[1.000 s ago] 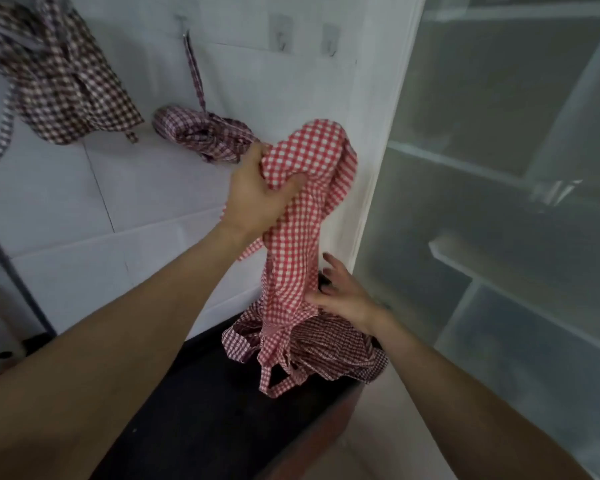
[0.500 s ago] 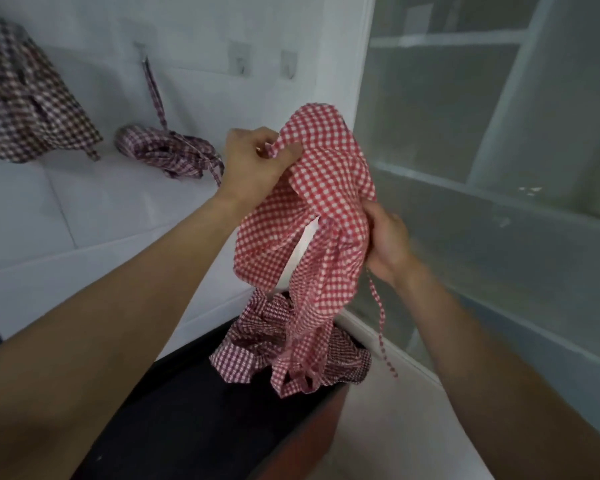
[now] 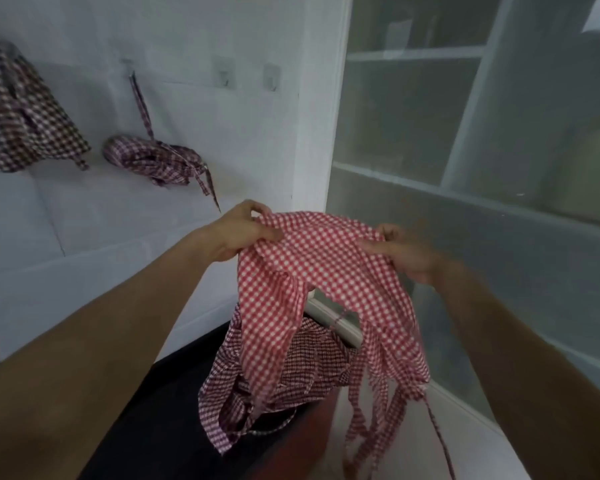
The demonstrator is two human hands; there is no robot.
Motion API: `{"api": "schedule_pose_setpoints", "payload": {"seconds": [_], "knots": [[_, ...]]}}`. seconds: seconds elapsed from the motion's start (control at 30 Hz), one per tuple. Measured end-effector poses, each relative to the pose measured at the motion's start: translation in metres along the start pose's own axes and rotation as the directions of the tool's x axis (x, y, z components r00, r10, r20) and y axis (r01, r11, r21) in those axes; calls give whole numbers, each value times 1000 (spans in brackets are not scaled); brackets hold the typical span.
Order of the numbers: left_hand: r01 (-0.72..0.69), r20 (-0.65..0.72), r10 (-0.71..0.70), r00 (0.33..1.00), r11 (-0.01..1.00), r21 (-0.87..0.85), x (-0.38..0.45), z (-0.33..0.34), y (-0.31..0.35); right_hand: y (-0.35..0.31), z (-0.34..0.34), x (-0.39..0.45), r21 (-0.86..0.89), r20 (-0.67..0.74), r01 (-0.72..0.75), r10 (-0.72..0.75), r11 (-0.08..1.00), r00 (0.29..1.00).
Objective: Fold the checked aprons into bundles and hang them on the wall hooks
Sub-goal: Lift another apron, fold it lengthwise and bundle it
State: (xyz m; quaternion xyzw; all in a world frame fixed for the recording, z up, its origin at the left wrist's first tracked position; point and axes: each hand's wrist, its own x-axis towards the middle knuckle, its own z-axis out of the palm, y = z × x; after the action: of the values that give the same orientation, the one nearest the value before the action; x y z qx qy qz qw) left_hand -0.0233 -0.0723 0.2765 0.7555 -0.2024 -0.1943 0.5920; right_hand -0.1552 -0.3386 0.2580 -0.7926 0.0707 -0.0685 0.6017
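Red apron (image 3: 323,258), checked red and white, is stretched between both hands in front of the wall corner, above a dark table (image 3: 160,427). No writing or label can be read anywhere. The left hand (image 3: 243,233) reaches forward with its fingers curled over the cloth's top edge and the thumb pinching from below. The right hand (image 3: 406,254) grips the other end, thumb laid flat on top and fingers tucked under the fabric. From the taut top edge the apron sags in two loose folds, its ties (image 3: 371,417) dangling off the table's edge. Beneath it on the table lies a crumpled pile (image 3: 291,375) of darker checked aprons. On the wall a folded bundle (image 3: 153,157) hangs by its strap from a hook (image 3: 129,65), beside another hung apron (image 3: 18,112) at the left edge. Two bare hooks (image 3: 224,72) sit further right. Frosted shelving (image 3: 465,133) fills the right side.
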Motion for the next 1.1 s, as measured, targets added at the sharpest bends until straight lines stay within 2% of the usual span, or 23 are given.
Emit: {"api": "schedule_pose_setpoints", "payload": {"seconds": [0.07, 0.13, 0.17, 0.23, 0.3, 0.4, 0.47, 0.57, 0.63, 0.7, 0.77, 0.8, 0.83, 0.9, 0.93, 1.0, 1.03, 1.1], "knots": [[36, 54, -39, 998, 998, 57, 1, 0, -13, 9, 0, -5, 2, 4, -19, 19, 1000, 1000], [32, 62, -50, 997, 964, 263, -1, -1, -27, 21, -5, -5, 19, -64, -24, 25, 1000, 998], [21, 64, -50, 997, 919, 393, -1, -3, -34, 28, -11, -3, 7, -115, -1, 2, 1000, 993], [-5, 76, -46, 996, 825, 565, -4, -6, -50, 44, -21, 2, -146, -220, 33, -65, 989, 973], [-22, 96, -49, 994, 781, 625, -9, -11, -65, 53, -27, 3, -233, -340, 63, -142, 971, 930], [-56, 129, -40, 991, 747, 662, -19, -18, -79, 50, -33, -7, -183, -500, 88, -170, 979, 849], [-103, 128, 25, 991, 749, 655, -26, -17, -83, 46, -28, -16, -166, -409, 52, -116, 985, 905], [-193, 151, 125, 980, 759, 622, -33, -2, -80, 45, 2, -27, -252, -135, -37, 3, 967, 991], [-206, 168, 127, 978, 746, 634, -36, 14, -76, 54, 31, -31, -318, 12, -100, 109, 943, 994], [-223, 192, 126, 973, 717, 661, -39, 29, -70, 69, 62, -35, -374, 163, -119, 192, 920, 968], [-258, 232, 137, 963, 717, 647, -47, 43, -64, 89, 92, -40, -441, 287, -46, 190, 896, 939], [-259, 239, 139, 961, 753, 605, -52, 49, -63, 100, 107, -46, -449, 327, -19, 184, 894, 927], [-242, 234, 131, 963, 804, 544, -56, 52, -63, 114, 118, -51, -424, 347, -34, 197, 905, 917], [-195, 216, 111, 970, 885, 423, -66, 56, -69, 150, 130, -61, -308, 314, -197, 295, 931, 902], [-164, 185, 99, 978, 909, 384, -71, 56, -77, 169, 133, -69, -258, 288, -281, 351, 924, 891], [-99, 95, 72, 993, 941, 324, -79, 52, -97, 206, 131, -81, -177, 240, -355, 390, 918, 889], [-81, 73, 61, 996, 944, 320, -81, 48, -109, 218, 128, -87, -126, 210, -355, 374, 926, 903], [-37, 122, -17, 992, 905, 424, -90, 40, -137, 224, 121, -98, -54, 88, -358, 362, 932, 928]]}}
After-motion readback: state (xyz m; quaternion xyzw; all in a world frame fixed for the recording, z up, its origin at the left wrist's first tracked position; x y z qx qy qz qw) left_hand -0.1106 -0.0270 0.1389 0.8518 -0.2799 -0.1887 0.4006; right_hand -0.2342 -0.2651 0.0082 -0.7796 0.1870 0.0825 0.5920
